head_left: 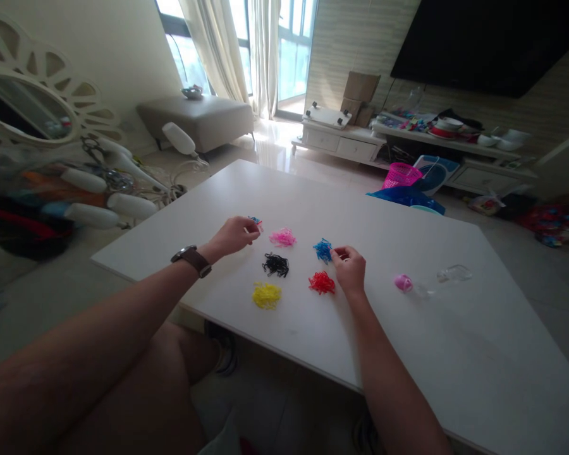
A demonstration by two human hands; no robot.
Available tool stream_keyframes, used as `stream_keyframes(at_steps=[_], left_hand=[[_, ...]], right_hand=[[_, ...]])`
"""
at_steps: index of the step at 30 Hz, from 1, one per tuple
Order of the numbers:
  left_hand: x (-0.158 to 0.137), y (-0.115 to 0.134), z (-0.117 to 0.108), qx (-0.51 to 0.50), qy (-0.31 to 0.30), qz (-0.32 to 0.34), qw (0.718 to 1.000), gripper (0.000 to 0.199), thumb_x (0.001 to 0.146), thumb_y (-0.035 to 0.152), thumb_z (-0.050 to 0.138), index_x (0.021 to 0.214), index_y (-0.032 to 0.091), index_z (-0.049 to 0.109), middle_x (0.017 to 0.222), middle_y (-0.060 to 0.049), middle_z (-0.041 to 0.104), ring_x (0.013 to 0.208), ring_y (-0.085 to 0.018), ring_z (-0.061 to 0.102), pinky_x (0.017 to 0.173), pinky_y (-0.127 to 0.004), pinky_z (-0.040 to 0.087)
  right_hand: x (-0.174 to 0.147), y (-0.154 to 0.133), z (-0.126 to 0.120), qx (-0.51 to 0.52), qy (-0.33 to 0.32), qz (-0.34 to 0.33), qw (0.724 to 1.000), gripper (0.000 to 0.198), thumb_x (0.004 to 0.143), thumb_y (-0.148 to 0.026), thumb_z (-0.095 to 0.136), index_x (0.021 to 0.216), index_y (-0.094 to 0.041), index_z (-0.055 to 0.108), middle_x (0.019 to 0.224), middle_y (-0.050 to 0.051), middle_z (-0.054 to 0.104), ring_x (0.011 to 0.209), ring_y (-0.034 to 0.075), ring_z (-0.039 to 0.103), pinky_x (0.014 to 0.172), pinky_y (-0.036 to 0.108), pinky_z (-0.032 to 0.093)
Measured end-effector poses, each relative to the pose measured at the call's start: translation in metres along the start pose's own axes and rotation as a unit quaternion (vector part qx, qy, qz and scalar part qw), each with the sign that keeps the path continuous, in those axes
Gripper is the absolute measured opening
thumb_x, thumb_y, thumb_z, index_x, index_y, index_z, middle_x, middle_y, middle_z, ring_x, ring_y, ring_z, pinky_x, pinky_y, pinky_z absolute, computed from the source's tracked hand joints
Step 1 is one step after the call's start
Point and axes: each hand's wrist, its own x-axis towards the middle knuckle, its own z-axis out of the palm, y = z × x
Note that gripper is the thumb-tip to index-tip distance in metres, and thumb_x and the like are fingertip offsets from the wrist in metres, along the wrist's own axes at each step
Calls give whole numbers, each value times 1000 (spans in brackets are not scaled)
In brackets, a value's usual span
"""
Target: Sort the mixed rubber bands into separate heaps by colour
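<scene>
Small loop-shaped pieces, like rubber bands, lie sorted by colour on the white table (294, 196). There is a pink pile (283, 237), a black pile (275, 265), a yellow pile (266, 295), a red pile (322, 282) and a blue pile (322, 250). My left hand (234, 235), with a watch (192, 260) on its wrist, is closed in a pinch beside a small mixed-colour cluster (255, 221), which it partly hides. At the right edge of the blue pile, my right hand (349, 265) has its fingers pinched together. Anything in either pinch is too small to make out.
On the table's right side lie a pink rounded object (403, 283) and a clear plastic container (454, 273). Past the far edge stand a pink basket (401, 175) and a blue bag (403, 197). A lamp with white shades (123, 205) is at the left.
</scene>
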Motion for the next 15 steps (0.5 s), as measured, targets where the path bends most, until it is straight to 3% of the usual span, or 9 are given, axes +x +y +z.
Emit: stream_keyframes(at_steps=[4, 8, 11, 15], left_hand=[[11, -29, -25, 21, 76, -88, 993, 17, 71, 32, 71, 74, 16, 73, 65, -6, 71, 66, -21, 70, 62, -28, 49], [14, -66, -49, -45, 162, -186, 968, 21, 69, 32, 67, 79, 14, 72, 82, -12, 76, 73, -21, 70, 63, -27, 49], [9, -85, -51, -20, 125, -201, 971, 26, 67, 33, 68, 83, 14, 75, 85, -12, 77, 80, -23, 69, 65, -28, 50], [7, -92, -41, 62, 62, -157, 984, 27, 66, 32, 68, 86, 16, 78, 90, -10, 77, 88, -25, 70, 76, -30, 52]], right_hand=[[2, 10, 4, 3, -7, 30, 1000, 31, 80, -49, 66, 77, -19, 72, 73, 7, 73, 64, 19, 61, 65, 32, 47], [3, 15, 8, -5, -16, 54, 998, 30, 78, -48, 66, 78, -19, 73, 74, 7, 73, 64, 19, 61, 65, 32, 47], [3, 17, 9, -8, -15, 57, 998, 31, 78, -49, 66, 82, -20, 73, 77, 6, 73, 64, 19, 61, 66, 32, 46], [4, 13, 9, 28, -4, 59, 998, 34, 76, -51, 66, 84, -19, 72, 79, 7, 73, 65, 19, 61, 66, 32, 47]])
